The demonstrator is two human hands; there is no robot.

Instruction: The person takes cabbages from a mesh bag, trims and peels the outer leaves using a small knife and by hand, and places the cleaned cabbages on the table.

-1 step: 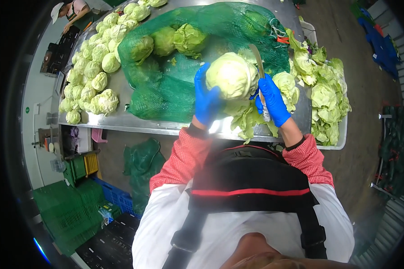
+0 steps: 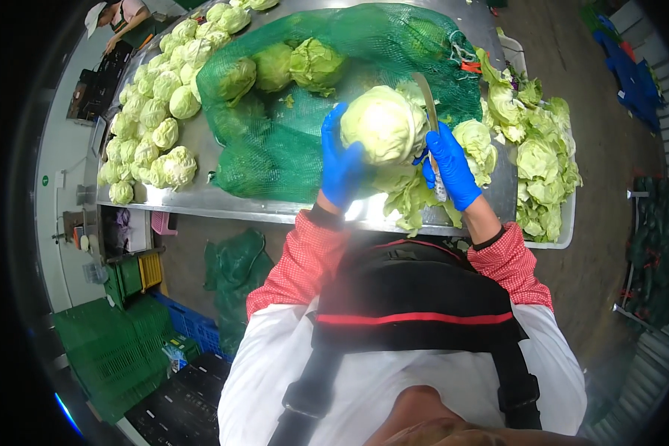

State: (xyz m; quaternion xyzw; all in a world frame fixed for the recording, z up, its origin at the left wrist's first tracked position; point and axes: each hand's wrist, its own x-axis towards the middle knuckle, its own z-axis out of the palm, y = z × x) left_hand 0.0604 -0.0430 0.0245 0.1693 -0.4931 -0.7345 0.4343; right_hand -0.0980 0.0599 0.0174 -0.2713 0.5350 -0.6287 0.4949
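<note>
A pale green cabbage (image 2: 383,125) is held up over the near edge of the metal table. My left hand (image 2: 342,163), in a blue glove, grips it from the left and below. In my blue-gloved right hand (image 2: 452,165) is a knife (image 2: 428,100), its curved blade pointing away from me along the cabbage's right side. Whether the blade touches the cabbage I cannot tell. Loose outer leaves (image 2: 409,197) lie beneath both hands. Behind them spreads a green mesh sack (image 2: 275,160) with several cabbages inside, such as a leafy one (image 2: 314,65).
A pile of trimmed cabbages (image 2: 152,115) covers the left of the metal table (image 2: 234,210). At the right, a white bin (image 2: 569,223) overflows with leaves. Another green net (image 2: 238,271) lies on the floor beside green crates (image 2: 115,346). A co-worker (image 2: 123,21) bends at the far left.
</note>
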